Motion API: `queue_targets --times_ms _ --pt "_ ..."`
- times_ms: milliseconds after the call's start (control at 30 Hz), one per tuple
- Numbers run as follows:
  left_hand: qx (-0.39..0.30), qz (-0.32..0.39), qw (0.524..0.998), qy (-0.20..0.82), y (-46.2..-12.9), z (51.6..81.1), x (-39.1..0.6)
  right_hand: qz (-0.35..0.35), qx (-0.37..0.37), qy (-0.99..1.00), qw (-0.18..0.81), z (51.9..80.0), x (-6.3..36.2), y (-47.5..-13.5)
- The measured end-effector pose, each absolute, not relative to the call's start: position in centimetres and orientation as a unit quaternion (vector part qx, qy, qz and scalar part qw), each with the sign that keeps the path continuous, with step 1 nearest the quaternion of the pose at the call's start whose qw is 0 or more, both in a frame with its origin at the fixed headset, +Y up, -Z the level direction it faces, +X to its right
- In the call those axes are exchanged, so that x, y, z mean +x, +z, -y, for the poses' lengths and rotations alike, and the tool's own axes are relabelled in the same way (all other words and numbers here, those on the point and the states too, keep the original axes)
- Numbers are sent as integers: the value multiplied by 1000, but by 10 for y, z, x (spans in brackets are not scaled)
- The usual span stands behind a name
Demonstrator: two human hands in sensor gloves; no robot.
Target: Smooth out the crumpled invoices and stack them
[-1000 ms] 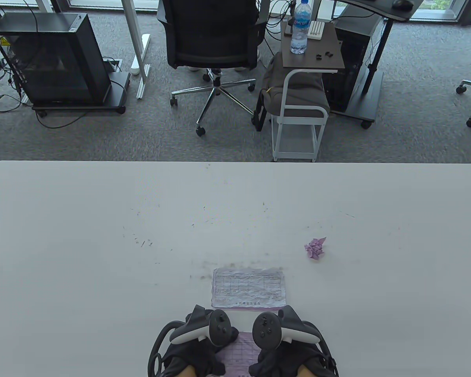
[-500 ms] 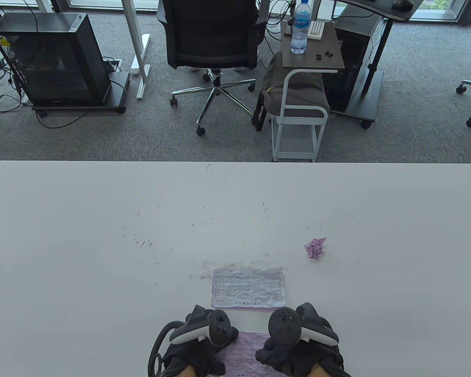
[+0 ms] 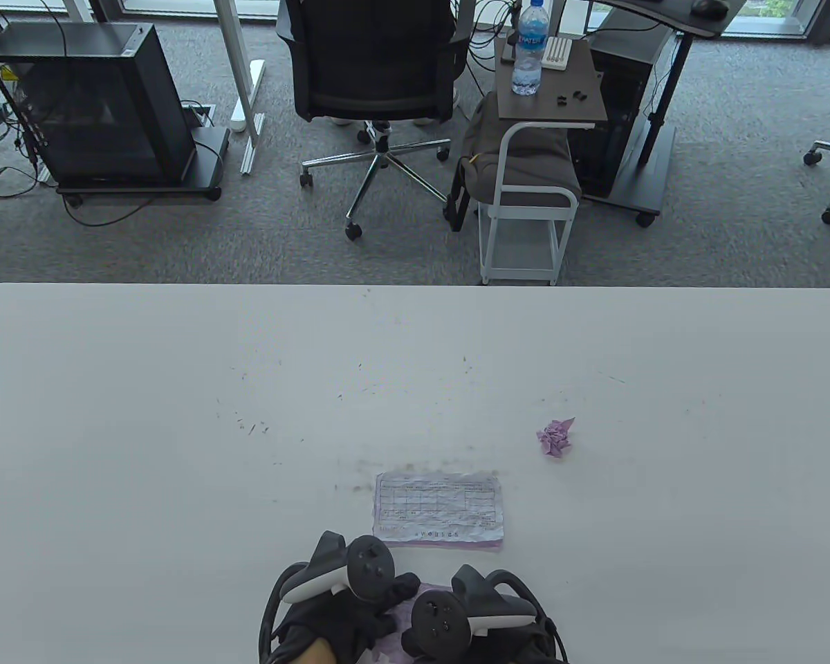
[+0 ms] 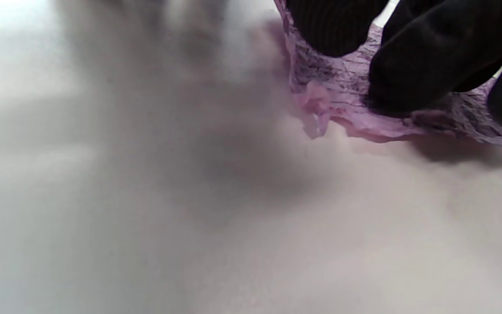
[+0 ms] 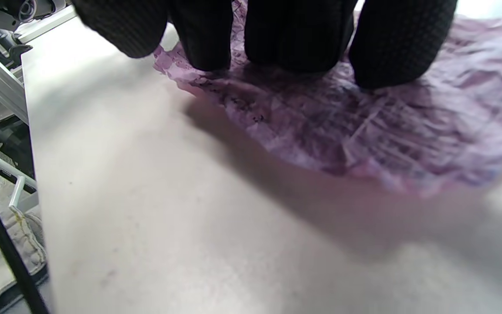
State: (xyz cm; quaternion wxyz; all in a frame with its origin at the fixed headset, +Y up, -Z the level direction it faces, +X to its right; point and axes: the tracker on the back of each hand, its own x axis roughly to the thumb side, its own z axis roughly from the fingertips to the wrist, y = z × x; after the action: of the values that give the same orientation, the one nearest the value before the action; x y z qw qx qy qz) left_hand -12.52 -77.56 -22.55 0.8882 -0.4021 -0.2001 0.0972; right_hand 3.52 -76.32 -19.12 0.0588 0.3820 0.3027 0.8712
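- The purple invoice (image 3: 415,612) is lying at the near edge of the table (image 3: 145,415), half hidden under my two hands, and it is looking wrinkled all over.
- My left hand (image 3: 339,612) is pressing on its left part: in the left wrist view my gloved fingertips (image 4: 412,74) are pushing down on the sheet (image 4: 342,100), whose near edge is curling slightly off the tabletop. Fingers spread flat, nothing clenched.
- My right hand (image 3: 470,626) is pressing on its right part: in the right wrist view my fingertips (image 5: 390,52) are planted in a row on the creased purple paper (image 5: 364,131). Open palm-down here too, grasping nothing.
- Just beyond my hands, the flattened white invoice (image 3: 438,508) is sitting face up, its printed grid showing, with a purple edge peeking out along its near side.
- Further out and to the right, well apart from the stack, the crumpled purple ball (image 3: 555,438) is sitting alone.
- Past the far table edge, an office chair (image 3: 373,76) and a small side table (image 3: 550,104) carrying a water bottle (image 3: 529,48) are standing on the carpet.
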Motion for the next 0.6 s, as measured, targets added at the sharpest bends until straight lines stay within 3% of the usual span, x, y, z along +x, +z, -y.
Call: queue_targets --times_ms 167,600 --pt "-426 191 884 12 -223 779 -118 -302 381 872 54 763 36 -191" --pt "-435 171 884 -17 -220 782 -118 -316 387 865 42 761 37 -190"
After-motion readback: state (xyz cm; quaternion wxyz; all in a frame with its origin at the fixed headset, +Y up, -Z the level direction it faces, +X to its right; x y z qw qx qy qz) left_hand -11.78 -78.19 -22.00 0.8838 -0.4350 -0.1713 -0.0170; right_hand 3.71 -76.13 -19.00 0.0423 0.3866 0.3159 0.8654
